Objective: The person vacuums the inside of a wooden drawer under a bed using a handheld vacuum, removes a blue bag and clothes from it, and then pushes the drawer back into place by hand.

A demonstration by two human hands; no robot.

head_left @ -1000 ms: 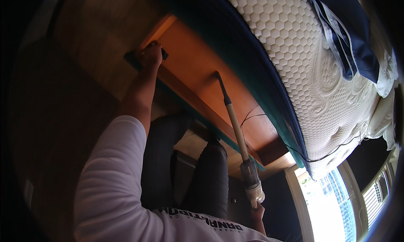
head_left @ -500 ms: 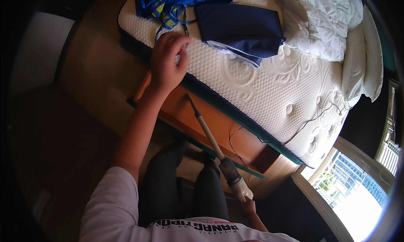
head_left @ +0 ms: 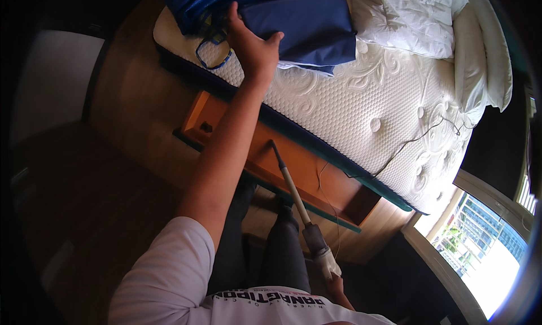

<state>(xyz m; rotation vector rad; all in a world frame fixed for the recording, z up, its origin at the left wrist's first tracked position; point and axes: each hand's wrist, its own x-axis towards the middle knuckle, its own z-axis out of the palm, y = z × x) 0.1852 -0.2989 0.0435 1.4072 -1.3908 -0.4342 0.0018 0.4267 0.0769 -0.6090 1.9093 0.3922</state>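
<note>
My left hand (head_left: 254, 51) is stretched out over the bed's near edge, thumb and fingers apart. It overlaps a folded navy fabric item (head_left: 310, 28) with a white edge underneath; whether it touches the fabric I cannot tell. Just left of the hand lies a shiny blue bag (head_left: 195, 11) with a looped strap (head_left: 213, 62). Low at the right, my right hand (head_left: 337, 286) grips the handle end of a white and grey handheld vacuum cleaner (head_left: 316, 240). Its long tube slants up to a narrow dark nozzle (head_left: 275, 149) inside the open orange-brown drawer (head_left: 197, 119) under the bed.
The quilted white mattress (head_left: 372, 99) spans the upper right, bearing a crumpled white duvet (head_left: 401, 20) and pillows (head_left: 468, 59). A thin cord (head_left: 395, 155) runs across it and down to the drawer. A bright window (head_left: 474, 246) stands at the right, with wooden floor (head_left: 135, 110) at the left.
My left hand has moved right and farther over the bed to the navy fabric, its curled fingers spreading apart. The vacuum cleaner remains in my right hand, its nozzle in the drawer. The view has shifted.
</note>
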